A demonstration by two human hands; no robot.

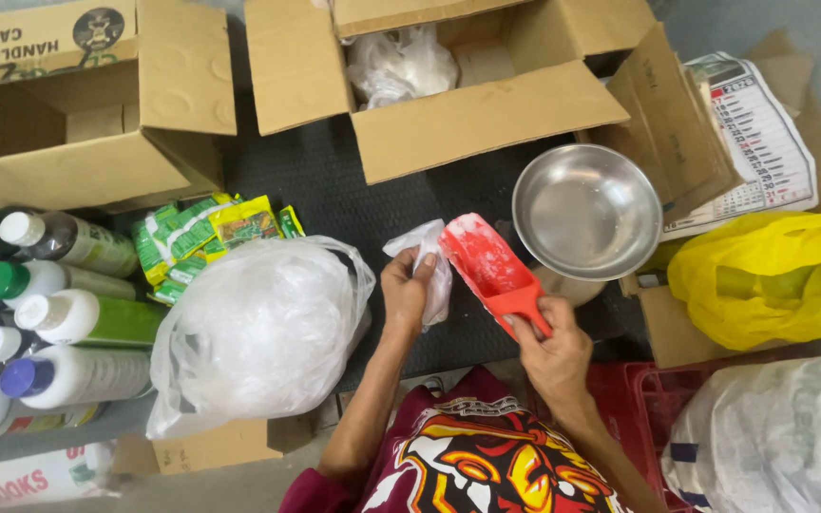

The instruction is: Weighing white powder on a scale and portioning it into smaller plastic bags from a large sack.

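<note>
- Holding a red plastic scoop (488, 268) by its handle, the right hand (553, 347) sits just right of the frame's centre, its grip closed around the handle; the scoop's open end points to the upper left and its inside is dusted with white powder.
- The left hand (404, 290), at the centre of the frame, pinches a small clear plastic bag (429, 261) with a closed grip, the bag touching the scoop's front edge.
- Just right of the scoop, an empty round steel bowl (586, 209) stands close above the right hand.
- Left of the left hand lies a large clear bag of white material (258, 332), on the dark surface (325, 185).
- Behind that bag, green and yellow sachets (211, 233) lie in a heap.
- Along the left edge, a row of bottles (59, 313) lies on its side, with white, green and blue caps.
- Two open cardboard boxes (467, 104) fill the top of the frame; the middle one holds crumpled plastic.
- A yellow bag (772, 275) sits at the right edge, with a printed calendar sheet (762, 142) above it.
</note>
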